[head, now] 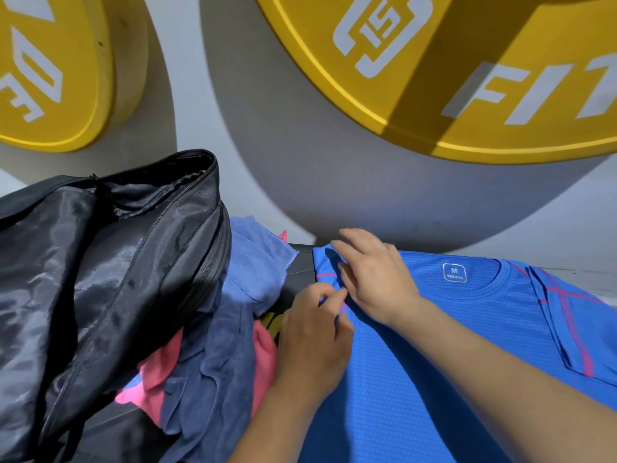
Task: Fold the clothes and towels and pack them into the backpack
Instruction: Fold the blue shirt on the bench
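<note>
A blue T-shirt with pink stripes lies spread flat at the right, its collar and size label pointing away from me. Its right sleeve is folded inward. My left hand pinches the left sleeve edge of the shirt. My right hand lies on the same sleeve just beyond it, fingers extended and pressing the fabric. A black backpack stands open at the left, its shiny lining showing. Between backpack and shirt lies a heap of a light blue towel, a dark blue towel and a pink garment.
Large yellow disc-shaped signs with white lettering hang on the grey wall behind. The clothes rest on a dark surface that meets the wall right behind the shirt's collar.
</note>
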